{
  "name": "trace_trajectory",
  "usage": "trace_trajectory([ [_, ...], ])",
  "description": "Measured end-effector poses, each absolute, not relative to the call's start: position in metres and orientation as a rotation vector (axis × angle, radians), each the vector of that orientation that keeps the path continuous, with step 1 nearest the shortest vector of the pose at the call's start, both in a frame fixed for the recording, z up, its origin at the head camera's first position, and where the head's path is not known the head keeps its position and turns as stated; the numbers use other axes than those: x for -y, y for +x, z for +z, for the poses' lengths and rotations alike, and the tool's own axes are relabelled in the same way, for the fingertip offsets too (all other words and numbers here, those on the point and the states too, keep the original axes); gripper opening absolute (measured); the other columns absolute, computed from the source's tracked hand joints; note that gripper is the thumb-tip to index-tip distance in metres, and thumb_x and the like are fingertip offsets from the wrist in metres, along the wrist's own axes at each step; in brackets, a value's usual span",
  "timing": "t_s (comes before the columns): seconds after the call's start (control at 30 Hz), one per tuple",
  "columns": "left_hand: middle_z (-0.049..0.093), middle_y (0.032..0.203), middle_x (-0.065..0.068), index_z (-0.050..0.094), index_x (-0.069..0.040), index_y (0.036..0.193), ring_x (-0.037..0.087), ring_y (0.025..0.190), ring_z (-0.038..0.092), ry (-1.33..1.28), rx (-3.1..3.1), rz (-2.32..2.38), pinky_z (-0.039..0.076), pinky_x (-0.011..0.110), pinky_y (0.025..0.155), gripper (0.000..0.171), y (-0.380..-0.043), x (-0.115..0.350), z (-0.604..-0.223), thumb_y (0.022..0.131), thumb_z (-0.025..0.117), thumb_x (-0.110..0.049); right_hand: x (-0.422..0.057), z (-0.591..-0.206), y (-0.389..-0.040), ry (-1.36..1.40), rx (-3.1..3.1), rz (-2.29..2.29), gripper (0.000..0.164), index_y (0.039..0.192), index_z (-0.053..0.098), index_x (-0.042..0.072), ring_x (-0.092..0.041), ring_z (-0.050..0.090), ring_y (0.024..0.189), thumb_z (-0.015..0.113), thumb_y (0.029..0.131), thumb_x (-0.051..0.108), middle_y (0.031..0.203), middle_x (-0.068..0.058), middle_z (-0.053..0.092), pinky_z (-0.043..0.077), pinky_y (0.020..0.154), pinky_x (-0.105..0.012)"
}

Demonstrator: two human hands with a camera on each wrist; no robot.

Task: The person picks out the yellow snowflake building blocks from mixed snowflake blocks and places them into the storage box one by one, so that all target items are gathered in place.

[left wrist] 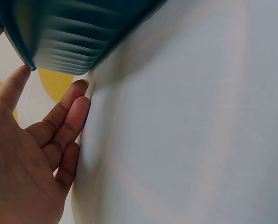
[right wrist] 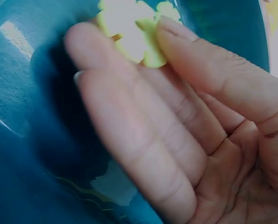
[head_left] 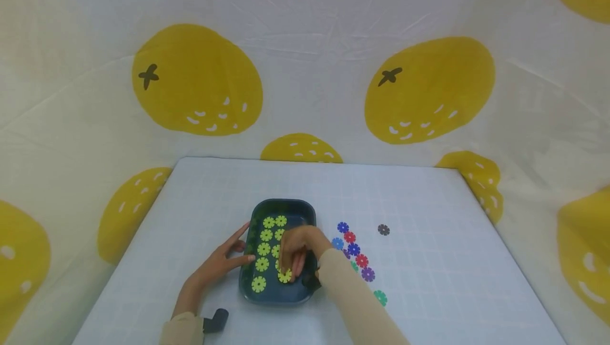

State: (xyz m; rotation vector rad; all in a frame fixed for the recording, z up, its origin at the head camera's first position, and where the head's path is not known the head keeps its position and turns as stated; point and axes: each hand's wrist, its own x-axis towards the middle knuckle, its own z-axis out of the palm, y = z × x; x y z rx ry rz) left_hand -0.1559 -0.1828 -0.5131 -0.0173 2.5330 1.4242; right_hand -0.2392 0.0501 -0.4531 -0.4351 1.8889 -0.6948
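A dark teal tray (head_left: 278,296) lies on the table with two columns of yellow-green notched, flower-shaped discs (head_left: 263,249) inside. Over its right side reaches my right hand (head_left: 296,252), fingers pointing down. In the right wrist view, its thumb and fingers pinch one yellow disc (right wrist: 129,39) low over the tray's floor. My left hand (head_left: 223,260) is at the tray's left side, thumb and index fingertip touching its rim. Seen from the left wrist, the other fingers of this hand (left wrist: 31,149) are relaxed beside the tray's ribbed wall (left wrist: 78,32). The right hand hides part of the right column.
Right of the tray lie several loose discs: blue (head_left: 353,249), red (head_left: 361,261), purple (head_left: 368,274) and green (head_left: 380,297). A black disc (head_left: 383,229) lies apart, farther right. The pale tabletop (head_left: 443,260) meets a fruit-printed cloth (head_left: 310,85) behind.
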Motion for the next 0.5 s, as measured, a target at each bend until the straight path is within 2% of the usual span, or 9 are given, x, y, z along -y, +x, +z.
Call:
trace_trajectory([
  [0.2,0.057,0.126,0.007,0.023,-0.046,0.155,0.024,0.12,0.049,-0.009,-2.528,1.43,0.029,0.064,0.11,0.088,-0.157,0.183,-0.514,0.085,0.077,-0.042,-0.044,-0.452,-0.232,-0.53,-1.965,-0.542,0.006,0.077,0.078,0.008,-0.018,0.068,0.053,0.076,0.082,0.006,0.072,-0.015,0.074,0.054,0.052,-0.026],
  [0.5,0.058,0.123,0.006,0.024,-0.044,0.155,0.023,0.117,0.05,0.006,-2.538,1.426,0.031,0.062,0.108,0.088,-0.156,0.183,-0.514,0.085,0.077,-0.042,-0.034,-0.447,-0.22,-0.519,-2.051,-0.458,0.012,0.072,0.075,0.005,-0.024,0.071,0.058,0.077,0.083,0.007,0.069,-0.015,0.073,0.058,0.062,-0.034],
])
